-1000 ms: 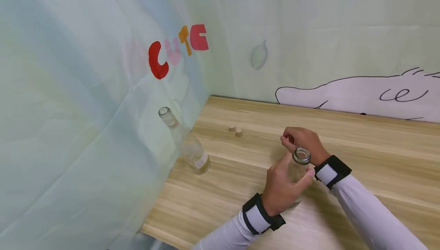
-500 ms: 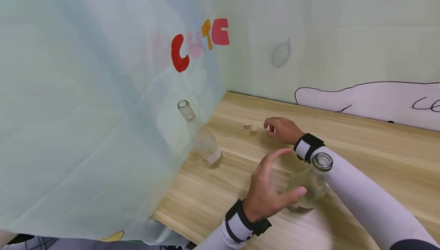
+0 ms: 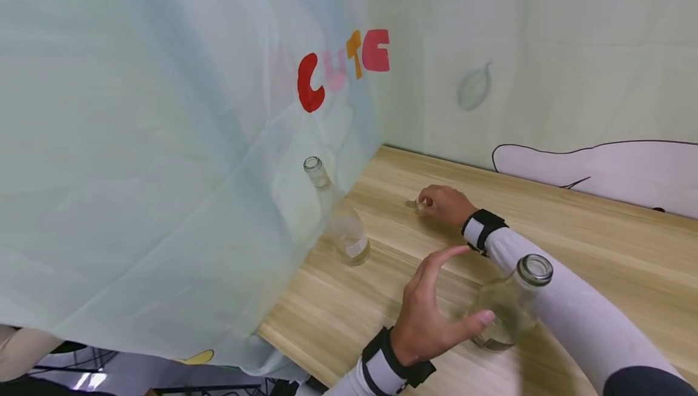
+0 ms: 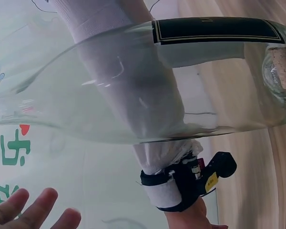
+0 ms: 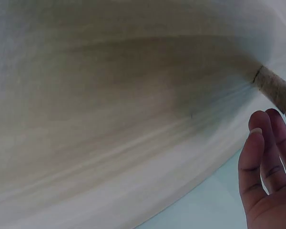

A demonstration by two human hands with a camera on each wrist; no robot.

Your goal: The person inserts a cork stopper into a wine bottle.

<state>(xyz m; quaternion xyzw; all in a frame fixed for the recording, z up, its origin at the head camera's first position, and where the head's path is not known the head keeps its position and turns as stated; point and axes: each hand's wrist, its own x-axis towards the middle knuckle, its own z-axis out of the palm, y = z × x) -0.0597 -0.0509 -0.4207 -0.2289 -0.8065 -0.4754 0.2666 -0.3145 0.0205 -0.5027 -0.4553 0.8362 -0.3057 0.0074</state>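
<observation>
A clear glass bottle (image 3: pixel 504 311) stands upright on the wooden table. My left hand (image 3: pixel 428 320) is beside it, thumb and fingers spread, gripping nothing. In the left wrist view, the bottle (image 4: pixel 128 90) has a dark label, and a cork (image 4: pixel 282 67) shows through the glass near its base. My right hand (image 3: pixel 447 205) reaches over the table beside a small cork (image 3: pixel 411 204). In the right wrist view, a cork (image 5: pixel 275 89) stands just beyond the bent fingertips (image 5: pixel 256 131); a small gap seems to separate them. The second cork seen earlier is hidden or hard to make out.
Another clear bottle (image 3: pixel 346 229), with a pale label, stands at the table's left edge close to a hanging cloth (image 3: pixel 218 141). A printed backdrop (image 3: pixel 545 81) rises behind the wooden table (image 3: pixel 338 317). The right forearm passes behind the nearer bottle.
My left hand has let go of the bottle and opened beside it. My right hand has moved left to the corks. The head view has turned left.
</observation>
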